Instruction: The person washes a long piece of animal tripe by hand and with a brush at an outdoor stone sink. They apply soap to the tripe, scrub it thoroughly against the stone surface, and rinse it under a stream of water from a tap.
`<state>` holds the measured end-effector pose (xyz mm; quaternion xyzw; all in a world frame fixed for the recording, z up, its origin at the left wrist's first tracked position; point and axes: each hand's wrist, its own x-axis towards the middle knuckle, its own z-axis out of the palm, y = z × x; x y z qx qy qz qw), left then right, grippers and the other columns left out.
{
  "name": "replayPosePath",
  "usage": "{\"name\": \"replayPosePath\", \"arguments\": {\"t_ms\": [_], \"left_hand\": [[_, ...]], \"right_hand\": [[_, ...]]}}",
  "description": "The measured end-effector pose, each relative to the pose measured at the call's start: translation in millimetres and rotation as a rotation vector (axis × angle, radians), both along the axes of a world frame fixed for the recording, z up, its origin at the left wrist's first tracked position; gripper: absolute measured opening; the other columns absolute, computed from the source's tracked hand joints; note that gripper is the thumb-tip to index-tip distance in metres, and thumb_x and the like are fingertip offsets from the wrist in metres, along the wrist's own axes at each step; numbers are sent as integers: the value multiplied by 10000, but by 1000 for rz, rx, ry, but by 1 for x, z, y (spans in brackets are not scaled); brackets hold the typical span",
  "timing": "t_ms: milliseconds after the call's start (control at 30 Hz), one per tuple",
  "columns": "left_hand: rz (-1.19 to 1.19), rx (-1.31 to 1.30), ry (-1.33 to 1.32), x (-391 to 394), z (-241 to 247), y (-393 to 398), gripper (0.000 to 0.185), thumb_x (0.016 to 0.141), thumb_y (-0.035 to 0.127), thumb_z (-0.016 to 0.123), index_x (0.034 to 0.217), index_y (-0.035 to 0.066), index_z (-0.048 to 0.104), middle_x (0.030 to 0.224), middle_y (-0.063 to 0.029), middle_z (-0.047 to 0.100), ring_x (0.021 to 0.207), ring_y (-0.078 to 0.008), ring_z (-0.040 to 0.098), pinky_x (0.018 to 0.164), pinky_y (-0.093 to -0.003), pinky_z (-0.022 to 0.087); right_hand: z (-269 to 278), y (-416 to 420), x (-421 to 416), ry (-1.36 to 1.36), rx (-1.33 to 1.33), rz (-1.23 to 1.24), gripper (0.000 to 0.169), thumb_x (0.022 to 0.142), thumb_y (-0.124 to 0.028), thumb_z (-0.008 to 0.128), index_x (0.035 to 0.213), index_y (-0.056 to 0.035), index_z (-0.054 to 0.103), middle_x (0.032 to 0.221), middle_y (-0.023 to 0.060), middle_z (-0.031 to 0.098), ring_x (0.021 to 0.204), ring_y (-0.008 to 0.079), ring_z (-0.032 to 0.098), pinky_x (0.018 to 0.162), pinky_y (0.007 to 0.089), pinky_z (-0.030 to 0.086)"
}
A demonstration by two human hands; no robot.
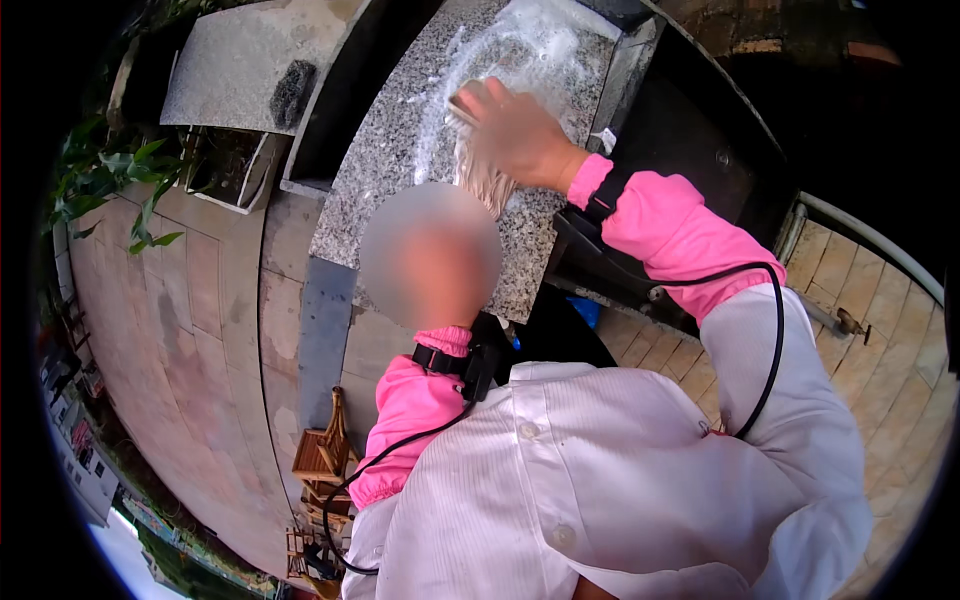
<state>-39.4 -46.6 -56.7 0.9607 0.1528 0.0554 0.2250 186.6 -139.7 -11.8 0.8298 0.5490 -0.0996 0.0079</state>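
My right hand [517,139] grips a scrubbing brush [463,105], seen partly past the fingers. Beneath that hand lies a wet, crumpled beige cloth [484,176], stretched along a speckled granite slab [390,150]. White soap suds [540,45] spread over the slab's far part. My left hand [442,270] is at the slab's near end, close to the cloth's near edge. Blurring hides its fingers, so whether it holds the cloth cannot be made out.
A dark basin [675,150] adjoins the slab on the right. Beyond it, a brass tap [851,324] juts over tiled floor. To the left are another stone slab [232,67] with a dark mesh-like pad [292,94], and leafy plants [127,172]. Bamboo chairs [319,454] stand lower left.
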Motion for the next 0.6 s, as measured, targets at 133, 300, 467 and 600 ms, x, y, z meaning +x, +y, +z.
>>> {"name": "replayPosePath", "arguments": {"t_ms": [133,300,467,600], "left_hand": [[-9,-130,4,16,29,1,374,832,242,591,1141,38,545,1092,-162,554,1035,-335,504,885,-461,393],[-32,-50,45,9,23,2,388,823,247,601,1150,45,542,1119,-162,543,1051,-337,498,899,-468,386],[-40,-19,117,14,21,-1,403,815,251,611,1158,52,538,1146,-162,532,1067,-338,491,913,-476,378],[-80,59,238,18,48,-2,416,808,254,619,1164,57,536,1168,-162,523,1079,-339,486,924,-482,373]], "right_hand": [[-5,-12,-34,119,562,-22,500,800,-222,551,1272,-75,479,1317,190,422,1061,382,488,837,463,445],[-51,11,35,197,46,-427,541,845,-268,503,1351,-146,352,1382,210,338,1123,404,439,916,509,378],[-30,-22,-44,275,255,-94,583,864,-291,487,1399,-174,290,1413,230,301,1126,390,443,920,506,374],[-43,-7,8,175,146,-460,591,850,-289,508,1390,-176,298,1385,203,353,1053,369,479,863,484,397]]}}
